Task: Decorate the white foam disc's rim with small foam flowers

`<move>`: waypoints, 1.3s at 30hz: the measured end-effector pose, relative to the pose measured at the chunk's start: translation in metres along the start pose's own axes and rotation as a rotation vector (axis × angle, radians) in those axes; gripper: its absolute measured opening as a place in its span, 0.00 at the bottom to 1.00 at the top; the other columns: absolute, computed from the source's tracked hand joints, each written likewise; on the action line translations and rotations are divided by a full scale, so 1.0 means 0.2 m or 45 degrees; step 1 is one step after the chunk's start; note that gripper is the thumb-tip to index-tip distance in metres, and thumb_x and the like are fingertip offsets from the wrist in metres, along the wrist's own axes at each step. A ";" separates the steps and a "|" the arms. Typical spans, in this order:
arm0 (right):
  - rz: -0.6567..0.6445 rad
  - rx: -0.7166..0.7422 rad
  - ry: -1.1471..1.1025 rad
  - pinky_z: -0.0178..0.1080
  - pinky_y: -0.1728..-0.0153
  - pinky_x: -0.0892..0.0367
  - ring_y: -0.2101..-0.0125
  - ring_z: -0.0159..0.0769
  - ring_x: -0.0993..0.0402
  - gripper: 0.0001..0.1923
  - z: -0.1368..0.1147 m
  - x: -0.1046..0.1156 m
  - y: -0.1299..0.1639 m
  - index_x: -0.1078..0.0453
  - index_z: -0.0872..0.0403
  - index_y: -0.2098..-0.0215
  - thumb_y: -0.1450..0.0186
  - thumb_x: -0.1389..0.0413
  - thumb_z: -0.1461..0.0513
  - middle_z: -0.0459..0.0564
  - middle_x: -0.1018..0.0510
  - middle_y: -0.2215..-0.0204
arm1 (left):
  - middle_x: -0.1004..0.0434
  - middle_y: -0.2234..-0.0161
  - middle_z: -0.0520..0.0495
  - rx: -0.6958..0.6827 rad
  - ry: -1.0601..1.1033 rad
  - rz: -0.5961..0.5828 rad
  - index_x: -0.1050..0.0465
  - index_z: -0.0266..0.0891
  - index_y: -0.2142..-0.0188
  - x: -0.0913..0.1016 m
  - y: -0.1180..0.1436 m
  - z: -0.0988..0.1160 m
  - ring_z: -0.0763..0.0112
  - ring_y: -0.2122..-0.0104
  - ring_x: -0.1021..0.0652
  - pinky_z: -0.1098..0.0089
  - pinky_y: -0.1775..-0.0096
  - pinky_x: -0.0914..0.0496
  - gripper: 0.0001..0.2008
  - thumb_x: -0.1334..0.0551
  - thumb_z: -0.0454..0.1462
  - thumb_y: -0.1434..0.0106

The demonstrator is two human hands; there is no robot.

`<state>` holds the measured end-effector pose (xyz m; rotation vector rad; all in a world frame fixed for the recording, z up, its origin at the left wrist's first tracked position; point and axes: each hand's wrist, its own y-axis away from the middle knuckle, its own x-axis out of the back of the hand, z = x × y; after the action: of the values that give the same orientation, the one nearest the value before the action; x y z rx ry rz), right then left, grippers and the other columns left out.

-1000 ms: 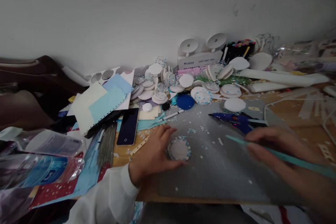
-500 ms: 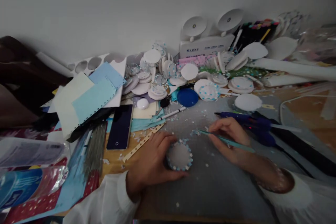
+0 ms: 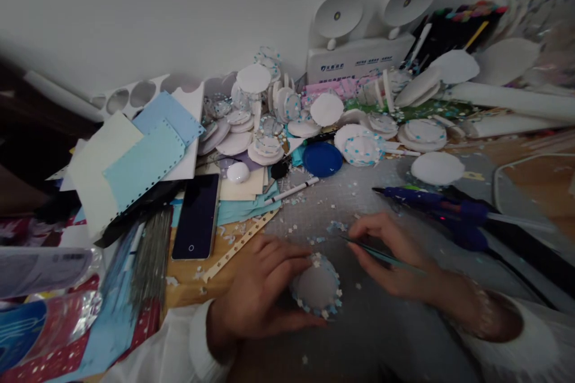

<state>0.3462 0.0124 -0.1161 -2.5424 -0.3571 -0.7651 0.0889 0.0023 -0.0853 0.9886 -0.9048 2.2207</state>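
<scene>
- Your left hand (image 3: 263,287) holds the star-edged disc (image 3: 318,287) between fingers and thumb, on the grey mat (image 3: 377,335).
- Your right hand (image 3: 402,281) pinches a slim green tool (image 3: 381,256), tip beside loose blue pieces (image 3: 336,227).

A wooden table (image 3: 192,292) carries a grey mat (image 3: 381,335), a dark phone (image 3: 196,218) and a pale punched strip (image 3: 241,247). On the mat lie a star-edged disc (image 3: 318,287), a glue gun (image 3: 453,210) and scattered paper bits (image 3: 336,227).

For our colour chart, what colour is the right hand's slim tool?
The slim tool is teal, shown best in the head view.
</scene>
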 end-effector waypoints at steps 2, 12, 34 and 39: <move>-0.039 0.035 0.021 0.33 0.72 0.28 0.71 0.33 0.25 0.10 -0.01 0.00 0.00 0.38 0.51 0.59 0.38 0.47 0.68 0.47 0.26 0.70 | 0.21 0.54 0.39 -0.014 0.031 -0.005 0.38 0.40 0.48 -0.01 0.00 0.00 0.59 0.57 0.21 0.61 0.55 0.33 0.31 0.33 0.52 0.44; -0.151 0.114 0.111 0.32 0.75 0.35 0.76 0.30 0.30 0.08 -0.03 -0.01 -0.04 0.37 0.52 0.63 0.39 0.47 0.69 0.44 0.27 0.73 | 0.22 0.53 0.41 0.063 0.041 -0.098 0.39 0.41 0.44 -0.01 -0.01 0.00 0.58 0.54 0.22 0.61 0.52 0.34 0.34 0.33 0.53 0.44; -0.228 0.192 0.100 0.33 0.70 0.34 0.72 0.30 0.30 0.10 -0.02 -0.01 -0.02 0.37 0.51 0.62 0.39 0.48 0.71 0.45 0.28 0.71 | 0.21 0.53 0.41 -0.007 0.033 -0.118 0.37 0.39 0.48 -0.02 -0.02 0.00 0.57 0.55 0.22 0.59 0.53 0.36 0.33 0.33 0.54 0.46; -0.115 0.227 0.034 0.33 0.71 0.34 0.73 0.30 0.31 0.11 -0.01 -0.01 -0.01 0.39 0.50 0.62 0.38 0.49 0.71 0.44 0.29 0.72 | 0.22 0.54 0.39 0.022 0.126 -0.058 0.36 0.40 0.48 -0.01 -0.02 -0.01 0.55 0.56 0.22 0.58 0.53 0.35 0.38 0.31 0.57 0.51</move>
<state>0.3424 0.0132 -0.1144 -2.3608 -0.5111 -0.7639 0.0922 0.0049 -0.0863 0.8902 -0.8130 2.2219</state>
